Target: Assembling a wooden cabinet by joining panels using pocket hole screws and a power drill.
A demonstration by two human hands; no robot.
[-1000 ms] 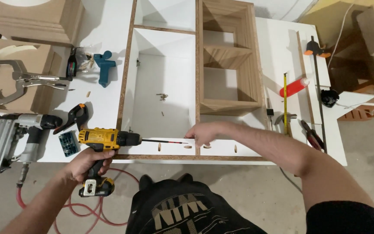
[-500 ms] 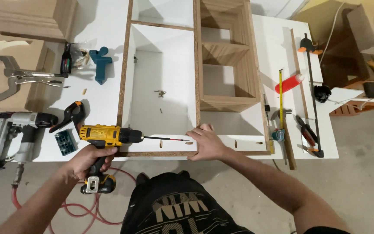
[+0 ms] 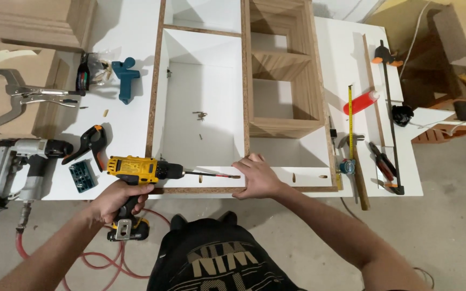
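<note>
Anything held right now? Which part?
Left hand grips the yellow drill by its handle. Right hand lies flat on the white cabinet panel, holding nothing.

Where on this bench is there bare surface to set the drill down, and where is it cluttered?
Bare white top lies between the blue jig and the cabinet wall, running down toward the drill in the left hand. The cabinet floor is open apart from loose screws. Crowded: left edge by the nailer, right strip by the tape measure and bar clamp.
</note>
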